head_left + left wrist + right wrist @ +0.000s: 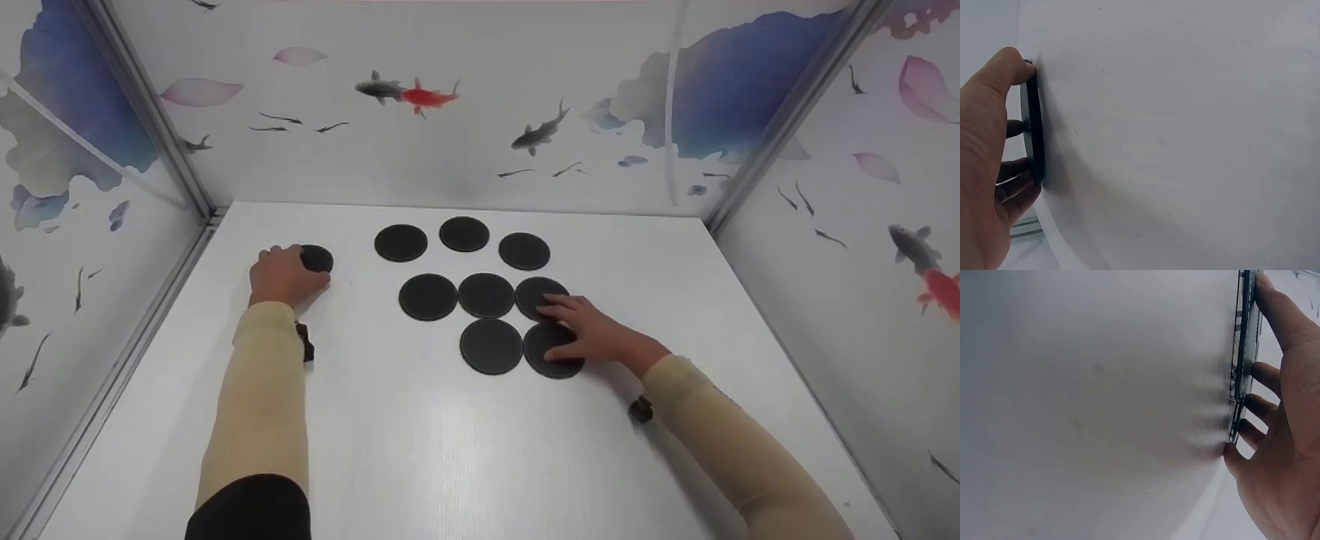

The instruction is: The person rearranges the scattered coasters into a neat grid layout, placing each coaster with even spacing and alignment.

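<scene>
At the left of the table, my left hand (285,276) grips a round black coaster (318,259) by its rim. The left wrist view shows that coaster (1035,129) edge-on, low by the white surface, thumb on one side and fingers on the other. My right hand (596,330) rests with spread fingers over two touching coasters at the right of the group: an upper one (528,298) and a lower one (537,351), each partly covered. From the right wrist, thumb and fingertips touch along the thin coasters' (1246,337) edges and tops.
Beside the right hand's pair lie a middle coaster (486,295), a left coaster (428,297) and a front coaster (491,346). Behind them, three more stand apart, one being the back coaster (464,234). Fish-printed walls (465,165) enclose the white table (420,450).
</scene>
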Motion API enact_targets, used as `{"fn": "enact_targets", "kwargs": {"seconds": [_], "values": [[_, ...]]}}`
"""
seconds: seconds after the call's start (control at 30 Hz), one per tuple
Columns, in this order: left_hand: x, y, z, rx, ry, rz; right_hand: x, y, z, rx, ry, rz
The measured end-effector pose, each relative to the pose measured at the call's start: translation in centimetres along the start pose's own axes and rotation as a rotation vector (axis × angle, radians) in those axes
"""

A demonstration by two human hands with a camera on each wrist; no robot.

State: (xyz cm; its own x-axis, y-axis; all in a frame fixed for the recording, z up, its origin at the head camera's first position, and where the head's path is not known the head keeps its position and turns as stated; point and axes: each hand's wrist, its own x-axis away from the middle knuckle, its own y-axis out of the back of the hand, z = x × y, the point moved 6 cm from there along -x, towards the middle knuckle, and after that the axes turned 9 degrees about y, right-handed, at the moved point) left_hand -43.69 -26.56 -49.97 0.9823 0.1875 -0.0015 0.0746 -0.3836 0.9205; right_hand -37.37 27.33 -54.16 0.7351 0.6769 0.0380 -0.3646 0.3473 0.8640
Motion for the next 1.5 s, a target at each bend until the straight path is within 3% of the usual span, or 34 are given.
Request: {"fn": "enact_targets", "kwargs": {"seconds": [0.17,0.4,0.7,1.03,1.5], "values": [[0.7,0.8,-0.5,0.004,-0.023,-0.005,0.0,0.1,-0.1,0.007,0.007,-0.005],[-2.0,-1.6,0.9,-0.038,-0.024,0.092,-0.1,-0.2,0.0,0.000,0.006,-0.011],[-2.2,-2.3,0.5,-0.045,-0.044,0.124,0.0,-0.1,0.4,0.005,0.021,0.000],[-1.1,-1.9,-2.1,-0.042,-0.130,0.116,-0.1,0.6,0.3,0.013,0.012,-0.001],[2.5,-3.4,-5.9,-0.007,-0.260,0.126,0.1,0.0,0.0,-0.007,0.001,-0.001]]}}
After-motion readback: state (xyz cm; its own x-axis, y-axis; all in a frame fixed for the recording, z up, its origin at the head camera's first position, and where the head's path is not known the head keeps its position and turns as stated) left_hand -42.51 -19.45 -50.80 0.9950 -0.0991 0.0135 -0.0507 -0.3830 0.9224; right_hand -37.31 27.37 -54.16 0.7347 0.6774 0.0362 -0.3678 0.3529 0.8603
